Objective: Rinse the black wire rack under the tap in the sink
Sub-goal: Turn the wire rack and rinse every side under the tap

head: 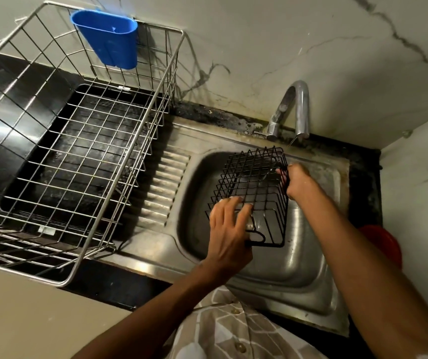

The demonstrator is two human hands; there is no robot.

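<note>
While both hands are holding the black wire rack (253, 189) over the sink (311, 268), left hand (229, 230) is spreading fingers over its near edge, right hand (298, 181) is curling round its far side below the tap (294, 110); it looks light, stiff, probably wet-slippery.

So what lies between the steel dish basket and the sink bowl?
Only the ribbed draining board, bare in the head view, between the basket and the bowl.

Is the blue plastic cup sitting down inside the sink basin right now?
No, the blue cup hangs on the far rim of the steel dish basket, left of the sink.
</note>
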